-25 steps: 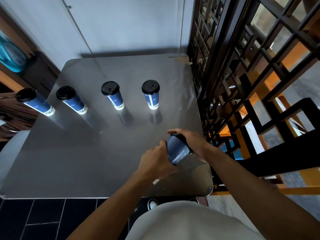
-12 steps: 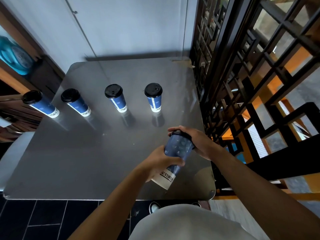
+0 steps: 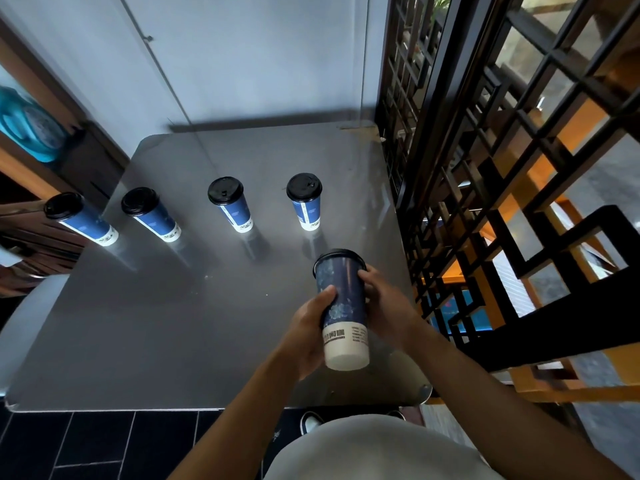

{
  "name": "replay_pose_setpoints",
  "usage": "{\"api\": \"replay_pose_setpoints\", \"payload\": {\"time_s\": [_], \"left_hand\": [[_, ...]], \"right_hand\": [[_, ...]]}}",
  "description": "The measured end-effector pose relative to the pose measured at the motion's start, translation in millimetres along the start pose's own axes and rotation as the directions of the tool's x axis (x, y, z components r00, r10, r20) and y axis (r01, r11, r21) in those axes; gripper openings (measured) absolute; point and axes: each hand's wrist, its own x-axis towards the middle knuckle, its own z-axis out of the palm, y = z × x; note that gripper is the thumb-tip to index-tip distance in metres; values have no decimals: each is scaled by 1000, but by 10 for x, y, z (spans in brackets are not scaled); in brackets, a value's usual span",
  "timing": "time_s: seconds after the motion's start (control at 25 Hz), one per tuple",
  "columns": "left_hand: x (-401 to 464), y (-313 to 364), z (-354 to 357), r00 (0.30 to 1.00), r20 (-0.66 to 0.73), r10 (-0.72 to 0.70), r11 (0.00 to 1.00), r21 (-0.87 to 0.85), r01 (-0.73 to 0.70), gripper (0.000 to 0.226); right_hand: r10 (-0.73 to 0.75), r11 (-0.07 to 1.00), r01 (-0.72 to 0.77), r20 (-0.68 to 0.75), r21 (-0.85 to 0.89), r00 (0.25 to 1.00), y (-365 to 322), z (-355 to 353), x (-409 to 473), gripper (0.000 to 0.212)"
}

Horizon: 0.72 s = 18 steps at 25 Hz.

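A blue paper cup (image 3: 341, 306) with a black lid and a white base is held above the near right part of the grey table (image 3: 194, 327). It is tipped so its base points toward me and its lid points away. My left hand (image 3: 308, 334) grips its lower left side with the thumb across the blue wall. My right hand (image 3: 384, 310) holds its right side, fingers curled round near the lid. Several more lidded blue cups stand upright in a row across the table's middle, among them one (image 3: 306, 202) at the right end and one (image 3: 230, 207) beside it.
A black lattice screen (image 3: 485, 168) runs along the table's right edge. A pale wall (image 3: 242, 57) backs the table. Dark wooden shelving (image 3: 41, 188) and a teal object (image 3: 31, 129) stand at the left. Dark floor tiles (image 3: 86, 445) lie below the near edge.
Both hands have lifted the cup off the table and tipped it from nearly upright to base-toward-me. The hands and cup rose and moved slightly away from the near edge.
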Motion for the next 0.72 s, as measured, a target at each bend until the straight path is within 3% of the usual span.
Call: {"api": "replay_pose_setpoints", "payload": {"time_s": [0.12,0.24,0.32,0.44,0.56,0.72], "left_hand": [[51,-31,-27,970,-179,162,949,298,-103,89],[100,-43,24,943,-176,283,887,422,-188,79],[108,4,68,946,-177,270,918,346,-197,67],[27,134,112,992,-120,49,999,-13,-51,62],[4,86,115,991,-131,9,999,-44,-14,56],[30,74,152,980,-197,-28,997,-78,12,45]], "right_hand": [[-102,974,94,-31,-207,994,-86,86,-125,37],[-240,843,202,-13,-499,971,-134,191,-212,42],[-253,830,200,-32,-521,967,-149,233,-214,39],[-168,914,139,-45,-380,985,-167,197,-200,37],[-108,912,77,-55,-404,993,-102,175,-195,37],[-62,974,37,-106,-224,992,-39,252,-131,32]]}}
